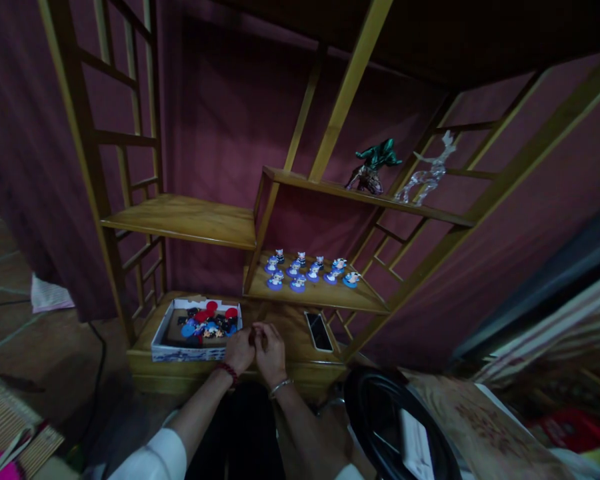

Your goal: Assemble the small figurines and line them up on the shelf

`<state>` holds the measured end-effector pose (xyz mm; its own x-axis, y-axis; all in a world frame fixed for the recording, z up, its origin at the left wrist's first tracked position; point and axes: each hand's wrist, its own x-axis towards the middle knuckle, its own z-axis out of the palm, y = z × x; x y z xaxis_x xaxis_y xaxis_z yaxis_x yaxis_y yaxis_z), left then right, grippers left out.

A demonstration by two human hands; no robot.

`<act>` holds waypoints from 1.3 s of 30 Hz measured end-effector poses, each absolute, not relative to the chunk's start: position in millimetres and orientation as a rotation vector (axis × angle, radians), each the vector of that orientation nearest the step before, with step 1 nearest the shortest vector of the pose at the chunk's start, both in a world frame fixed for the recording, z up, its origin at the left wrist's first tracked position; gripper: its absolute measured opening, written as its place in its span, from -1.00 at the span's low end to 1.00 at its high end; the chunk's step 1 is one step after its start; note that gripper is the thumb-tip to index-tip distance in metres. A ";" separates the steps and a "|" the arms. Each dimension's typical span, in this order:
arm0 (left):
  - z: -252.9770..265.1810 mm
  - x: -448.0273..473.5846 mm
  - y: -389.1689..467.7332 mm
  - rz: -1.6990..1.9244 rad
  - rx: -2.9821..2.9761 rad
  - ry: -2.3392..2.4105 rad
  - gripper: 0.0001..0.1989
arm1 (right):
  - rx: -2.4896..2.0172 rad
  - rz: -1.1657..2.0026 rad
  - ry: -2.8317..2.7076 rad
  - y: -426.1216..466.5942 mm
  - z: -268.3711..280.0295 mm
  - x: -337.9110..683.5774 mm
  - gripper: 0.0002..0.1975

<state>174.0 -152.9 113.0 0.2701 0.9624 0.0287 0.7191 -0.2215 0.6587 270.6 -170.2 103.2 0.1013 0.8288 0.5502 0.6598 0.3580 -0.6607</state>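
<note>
My left hand (pixel 240 351) and my right hand (pixel 271 350) meet over the front of the lower board, fingers curled together. Between the fingertips there is a dark spot, too small and dim for me to name. Just left of my left hand is a shallow cardboard box (pixel 177 355) with a white rim. Jumbled inside it are small figurines (pixel 213 330) and round bases, with red discs (pixel 211 306) among them. Beyond my hands, several small figurines (pixel 299 283) on blue and purple round bases stand in rows on a raised shelf (pixel 315 301).
A phone (pixel 319 332) lies right of my hands. Higher up, a dark green figure (pixel 375 167) and a clear deer figurine (pixel 426 179) stand on a wooden shelf (pixel 325 187). Slanting posts (pixel 350 90) frame the unit. A black round seat (pixel 363 400) is close by my right arm.
</note>
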 end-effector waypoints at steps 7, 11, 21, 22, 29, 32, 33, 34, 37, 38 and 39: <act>96.5 151.4 -142.8 0.508 2.058 1.663 -0.71 | -1.421 0.330 -1.689 -154.0 77.8 249.1 -0.69; 88.8 143.3 -137.2 0.450 2.114 1.693 -0.70 | -1.457 0.349 -1.712 -147.6 64.8 243.5 -0.67; 69.8 145.2 -130.7 0.314 2.119 1.575 -0.64 | -1.492 0.416 -1.748 -137.7 44.9 247.6 -0.65; 68.0 145.6 -130.5 0.305 2.129 1.560 -0.64 | -1.499 0.419 -1.750 -138.0 44.6 248.6 -0.66; 54.1 145.4 -128.5 0.240 2.171 1.602 -0.63 | -1.459 0.458 -1.741 -150.6 53.1 272.6 -0.74; 47.7 146.0 -131.4 0.264 2.213 1.631 -0.65 | -1.445 0.479 -1.718 -160.0 69.0 289.9 -0.76; 45.3 146.2 -132.9 0.284 2.224 1.651 -0.65 | -1.454 0.491 -1.708 -163.8 76.6 295.8 -0.77; 42.7 146.3 -134.4 0.308 2.238 1.662 -0.63 | -1.461 0.508 -1.699 -168.0 85.4 301.8 -0.77; 34.3 146.5 -137.6 0.338 2.269 1.673 -0.57 | -1.471 0.524 -1.651 -181.8 115.5 321.4 -0.77; 31.5 146.5 -137.9 0.343 2.277 1.673 -0.56 | -1.475 0.507 -1.644 -185.9 125.9 328.8 -0.77; 28.8 146.7 -138.0 0.346 2.282 1.674 -0.55 | -1.476 0.459 -1.621 -189.2 135.8 336.7 -0.79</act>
